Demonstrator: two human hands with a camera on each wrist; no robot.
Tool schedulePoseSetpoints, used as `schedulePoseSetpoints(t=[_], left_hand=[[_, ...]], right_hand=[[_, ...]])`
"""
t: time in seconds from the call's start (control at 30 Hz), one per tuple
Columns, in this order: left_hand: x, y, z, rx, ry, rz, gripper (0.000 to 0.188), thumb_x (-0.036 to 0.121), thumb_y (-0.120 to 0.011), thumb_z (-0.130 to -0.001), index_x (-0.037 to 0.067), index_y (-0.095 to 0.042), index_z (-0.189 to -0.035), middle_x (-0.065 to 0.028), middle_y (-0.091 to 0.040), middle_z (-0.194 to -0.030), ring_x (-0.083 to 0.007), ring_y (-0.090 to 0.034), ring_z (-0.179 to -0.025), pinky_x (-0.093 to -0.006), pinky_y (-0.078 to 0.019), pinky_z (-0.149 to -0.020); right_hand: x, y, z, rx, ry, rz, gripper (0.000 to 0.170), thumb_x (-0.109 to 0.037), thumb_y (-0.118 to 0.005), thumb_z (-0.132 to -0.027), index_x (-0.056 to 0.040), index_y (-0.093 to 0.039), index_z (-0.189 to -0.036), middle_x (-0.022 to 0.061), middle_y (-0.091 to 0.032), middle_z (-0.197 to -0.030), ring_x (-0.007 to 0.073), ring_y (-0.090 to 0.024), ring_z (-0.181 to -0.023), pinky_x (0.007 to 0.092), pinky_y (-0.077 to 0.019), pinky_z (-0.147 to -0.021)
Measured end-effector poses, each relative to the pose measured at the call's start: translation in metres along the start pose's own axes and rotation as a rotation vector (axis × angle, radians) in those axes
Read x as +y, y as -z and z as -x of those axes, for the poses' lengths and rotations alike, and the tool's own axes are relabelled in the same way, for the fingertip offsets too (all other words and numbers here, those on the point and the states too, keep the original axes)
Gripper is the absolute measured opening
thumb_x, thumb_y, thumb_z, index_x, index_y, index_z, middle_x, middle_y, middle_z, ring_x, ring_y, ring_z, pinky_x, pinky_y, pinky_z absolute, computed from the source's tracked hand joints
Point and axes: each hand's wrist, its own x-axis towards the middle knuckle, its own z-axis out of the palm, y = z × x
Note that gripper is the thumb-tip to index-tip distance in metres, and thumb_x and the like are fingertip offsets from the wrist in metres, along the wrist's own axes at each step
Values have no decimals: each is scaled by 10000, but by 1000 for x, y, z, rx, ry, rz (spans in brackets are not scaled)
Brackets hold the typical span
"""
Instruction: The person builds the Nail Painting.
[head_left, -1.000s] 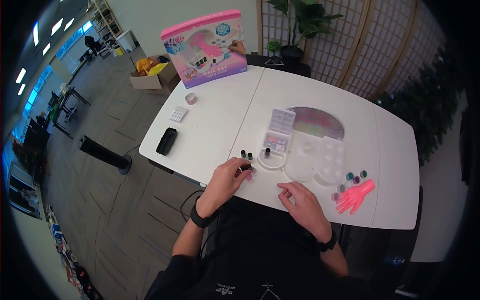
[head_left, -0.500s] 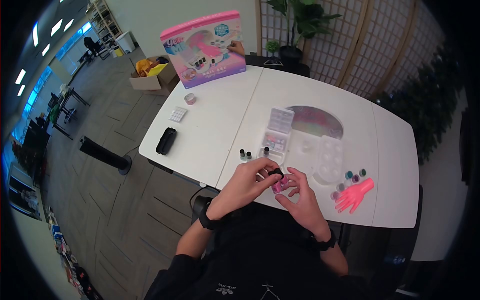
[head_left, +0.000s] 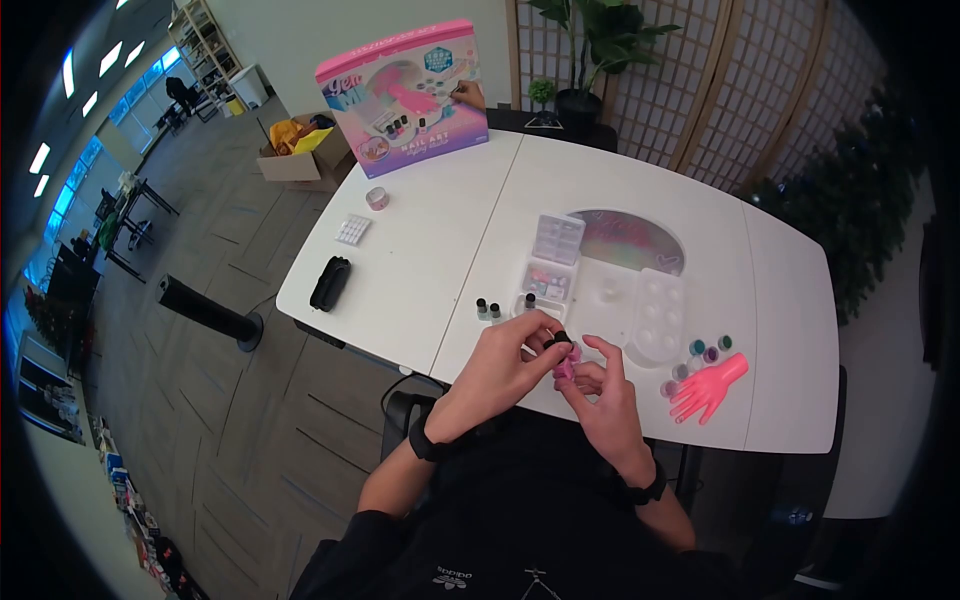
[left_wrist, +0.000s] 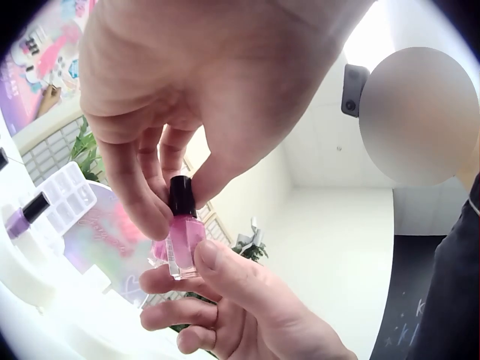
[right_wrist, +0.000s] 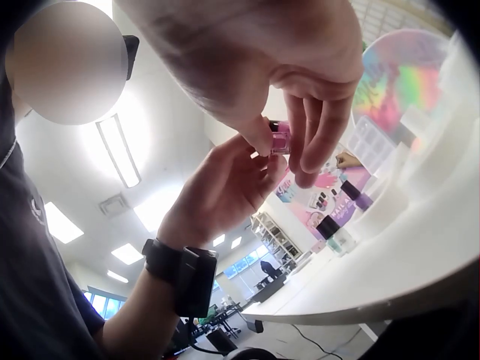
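Observation:
A pink nail polish bottle (left_wrist: pixel 184 244) with a black cap is held between both hands, over the table's front edge. My left hand (head_left: pixel 500 370) pinches the black cap (left_wrist: pixel 181 196) from above between thumb and fingers. From below, my right hand (head_left: pixel 610 408) grips the pink glass body with its thumb and index finger, the other fingers curled loosely. Another pink shape (left_wrist: pixel 159 252) shows just behind the bottle, mostly hidden. Left of the hands, two black-capped polish bottles (head_left: pixel 482 309) stand on the table, and a purple one (left_wrist: pixel 27 214) stands in the white tray (head_left: pixel 598 345).
The tray has an open compartment box (head_left: pixel 558 240) and a shiny rounded panel (head_left: pixel 632 243). At the right lie a pink model hand (head_left: pixel 714 388) and several small jars (head_left: pixel 711 355). A black case (head_left: pixel 330 284), a small round tub (head_left: pixel 377 199) and a nail art box (head_left: pixel 410 110) occupy the left side.
My left hand has lifted the pink bottle from the table and brought it rightward to my right hand. The right hand has closed its fingers on the bottle's body.

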Motion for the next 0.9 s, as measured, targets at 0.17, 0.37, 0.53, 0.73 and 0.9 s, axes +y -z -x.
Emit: schedulePoseSetpoints(t=[0.17,0.37,0.53,0.73,0.9], left_hand=[[1,11,-5,91,-36,-96,230,156,-787,-1025,-16,-721,-1162,-55,-772,-955,-110,-708,-865,-278,-570,-728],[-2,27,-12,49,51,-91,259,238,-779,-1033,-6,-731,-1105,-37,-771,-939,-89,-670,-835,-271,-516,-701],[0,25,-19,-61,154,40,263,255,-768,-1037,-4,-731,-1059,-35,-769,-917,-87,-639,-805,-292,-509,-717],[-1,23,-26,-113,117,-44,268,256,-780,-1032,-5,-738,-1075,-17,-764,-872,-86,-601,-748,-277,-496,-698],[-1,32,-32,-47,16,-224,251,242,-787,-1025,10,-748,-1111,-44,-776,-886,-136,-634,-779,-310,-520,-732]], right_hand=[[-2,8,0,-74,-43,-73,497,-135,-719,-1077,22,-501,-1496,169,-813,-1109,233,-806,-950,347,-615,-852],[10,24,-9,-36,-87,-320,366,-144,-637,-1127,53,-578,-1430,170,-798,-1164,193,-784,-968,295,-581,-806],[7,27,-13,-92,-120,-367,356,-167,-601,-1140,59,-585,-1415,179,-794,-1181,202,-782,-975,300,-575,-816],[13,26,-13,-139,-154,-424,313,-159,-583,-1138,44,-588,-1377,197,-793,-1211,224,-790,-1017,309,-574,-836],[17,28,-12,-122,-145,-442,238,-110,-610,-1106,12,-546,-1300,203,-792,-1230,236,-794,-1060,317,-581,-865]])
